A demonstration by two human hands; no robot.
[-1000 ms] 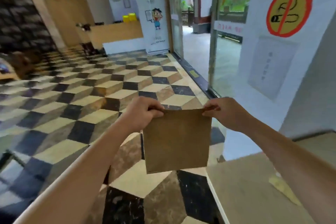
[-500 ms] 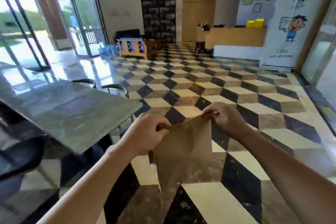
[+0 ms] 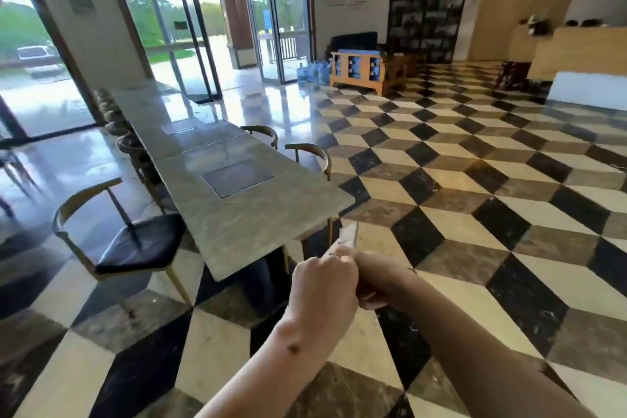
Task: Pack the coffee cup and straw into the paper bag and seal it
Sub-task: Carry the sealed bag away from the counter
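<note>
My left hand (image 3: pixel 322 282) and my right hand (image 3: pixel 383 278) are pressed together in front of me, both with fingers closed. Between them they pinch the paper bag (image 3: pixel 349 236). The bag is turned edge-on, so only a thin pale strip of it sticks up above my knuckles; the rest is hidden behind my hands. No coffee cup or straw is in view.
A long marble table (image 3: pixel 254 214) ends just ahead and left of my hands. A black-seated chair (image 3: pixel 129 248) stands on its left and more chairs (image 3: pixel 305 153) on its right. The checkered floor stretches right toward a wooden bench (image 3: pixel 369 68) and a reception counter (image 3: pixel 576 54).
The view has swung left from the wall and door toward the table. My hands have come together, and the bag, seen flat before, now shows only its edge.
</note>
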